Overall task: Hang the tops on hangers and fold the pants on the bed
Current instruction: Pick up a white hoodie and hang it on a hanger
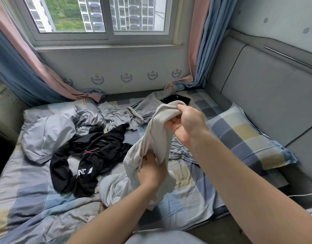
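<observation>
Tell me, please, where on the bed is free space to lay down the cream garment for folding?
The bare checked sheet at the near left, in front of the black garment, is the largest free patch. A smaller strip lies between the pillow and the cream garment held in both hands. The middle and the far side under the window are crowded with grey clothes.

The bed sheet (pixel 28 199) is checked in blue, grey and pale yellow, as is the pillow (pixel 246 138) at its right edge. A cream garment (pixel 151 138) (ribbed at its hem) contrasts with black clothes (pixel 92 155) bearing white lettering and a pink mark. Curtains (pixel 28 67) are pink and blue.
</observation>
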